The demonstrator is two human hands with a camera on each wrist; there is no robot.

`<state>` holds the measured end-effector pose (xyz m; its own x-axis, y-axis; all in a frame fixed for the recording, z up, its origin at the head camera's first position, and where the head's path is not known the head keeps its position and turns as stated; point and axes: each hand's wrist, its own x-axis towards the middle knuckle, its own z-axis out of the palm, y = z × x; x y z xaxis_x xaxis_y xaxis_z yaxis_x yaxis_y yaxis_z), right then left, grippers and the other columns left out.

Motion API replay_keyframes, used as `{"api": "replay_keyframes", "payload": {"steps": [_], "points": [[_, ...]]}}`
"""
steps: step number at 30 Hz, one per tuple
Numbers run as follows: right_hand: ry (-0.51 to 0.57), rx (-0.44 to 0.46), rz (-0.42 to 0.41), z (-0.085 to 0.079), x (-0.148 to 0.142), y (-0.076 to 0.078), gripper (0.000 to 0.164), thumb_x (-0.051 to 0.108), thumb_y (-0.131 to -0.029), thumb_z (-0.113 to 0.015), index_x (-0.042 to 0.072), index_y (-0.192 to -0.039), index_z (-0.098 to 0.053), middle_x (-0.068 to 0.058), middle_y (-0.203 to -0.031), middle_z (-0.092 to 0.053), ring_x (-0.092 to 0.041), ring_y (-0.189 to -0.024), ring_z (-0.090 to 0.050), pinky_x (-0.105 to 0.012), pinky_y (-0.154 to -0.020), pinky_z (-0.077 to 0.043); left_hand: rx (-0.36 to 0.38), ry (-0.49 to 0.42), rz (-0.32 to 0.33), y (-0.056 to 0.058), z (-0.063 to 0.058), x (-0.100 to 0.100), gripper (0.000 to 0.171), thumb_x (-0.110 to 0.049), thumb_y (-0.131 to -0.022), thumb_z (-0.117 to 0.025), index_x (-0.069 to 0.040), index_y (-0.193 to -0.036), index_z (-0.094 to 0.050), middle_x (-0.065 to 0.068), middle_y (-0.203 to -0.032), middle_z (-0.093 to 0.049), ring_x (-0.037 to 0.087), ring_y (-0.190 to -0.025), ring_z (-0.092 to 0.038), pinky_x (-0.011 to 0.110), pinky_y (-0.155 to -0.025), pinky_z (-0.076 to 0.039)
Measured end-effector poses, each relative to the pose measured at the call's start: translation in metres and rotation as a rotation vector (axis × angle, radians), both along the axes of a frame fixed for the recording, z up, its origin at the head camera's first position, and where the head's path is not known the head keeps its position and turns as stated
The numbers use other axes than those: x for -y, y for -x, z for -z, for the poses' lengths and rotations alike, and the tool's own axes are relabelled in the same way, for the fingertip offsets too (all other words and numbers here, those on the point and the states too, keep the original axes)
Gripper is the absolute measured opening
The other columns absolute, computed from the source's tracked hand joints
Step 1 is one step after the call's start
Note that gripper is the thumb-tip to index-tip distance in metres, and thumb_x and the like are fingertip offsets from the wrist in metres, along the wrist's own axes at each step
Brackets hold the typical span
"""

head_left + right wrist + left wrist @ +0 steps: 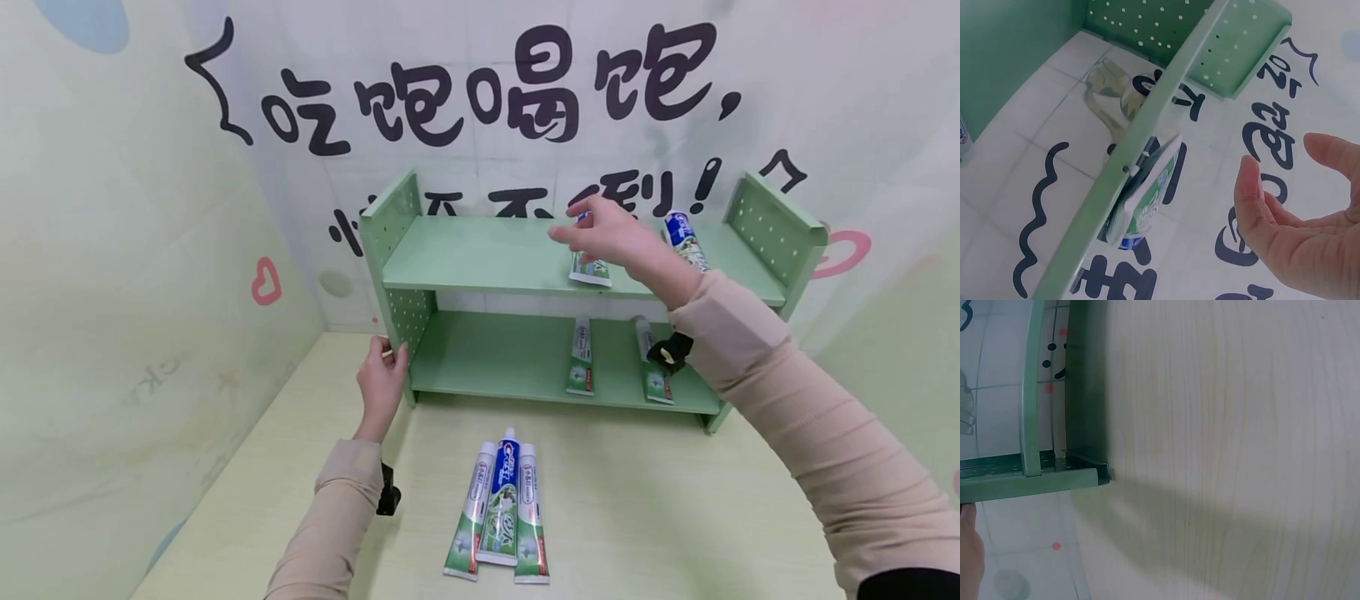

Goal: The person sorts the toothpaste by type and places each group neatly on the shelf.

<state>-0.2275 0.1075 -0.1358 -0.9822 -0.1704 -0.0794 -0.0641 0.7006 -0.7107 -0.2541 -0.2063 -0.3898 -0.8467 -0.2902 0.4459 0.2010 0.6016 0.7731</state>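
Hovering empty, thumb and fingers parted, right hand (611,237) above toothpaste tube (591,272); left hand (381,382) holding green rack (472,252)

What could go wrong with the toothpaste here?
The right hand hovers close to the left toothpaste tube on the upper shelf and might knock it. That tube lies near the front edge, so it could fall. The left hand touches the side of the green rack; a push might shift it.

2 arms (810,425) stretched forward, left hand (381,382) low, right hand (617,236) raised higher, its digits (1255,215) curved and parted
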Motion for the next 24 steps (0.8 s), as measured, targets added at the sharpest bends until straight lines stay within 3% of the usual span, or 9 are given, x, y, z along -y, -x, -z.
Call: {"api": "replay_keyframes", "payload": {"steps": [7, 13, 24], "points": [[-0.062, -0.027, -0.054, 0.011, 0.007, -0.009, 0.061, 0.041, -0.090, -0.052, 0.009, -0.138, -0.030, -0.013, -0.132, -0.049, -0.028, -0.098, -0.062, -0.041, -0.091, -0.048, -0.001, -0.004, -0.002, 0.001, 0.001, 0.000, 0.023, -0.020, -0.090, -0.056, 0.002, -0.096, -0.051, 0.024, -0.104, -0.063, 0.034, -0.095, -0.065, 0.043, -0.074, -0.058], [-0.048, -0.040, -0.094, 0.026, 0.016, -0.022, 0.058, 0.038, -0.090, -0.054, 0.009, -0.137, -0.033, -0.012, -0.126, -0.053, -0.027, -0.095, -0.061, -0.039, -0.085, -0.050, 0.005, -0.005, -0.006, 0.002, 0.000, 0.000, 0.023, -0.020, -0.090, -0.056, 0.001, -0.096, -0.050, 0.023, -0.105, -0.063, 0.034, -0.096, -0.065, 0.042, -0.075, -0.058], [0.007, -0.068, -0.175, 0.060, 0.022, -0.037, 0.049, 0.028, -0.091, -0.055, 0.004, -0.131, -0.039, -0.017, -0.119, -0.055, -0.029, -0.109, -0.055, -0.037, -0.087, -0.052, 0.004, -0.010, -0.004, 0.000, -0.001, -0.001, 0.023, -0.019, -0.090, -0.056, 0.002, -0.096, -0.050, 0.024, -0.104, -0.063, 0.034, -0.096, -0.065, 0.042, -0.075, -0.058]]}}
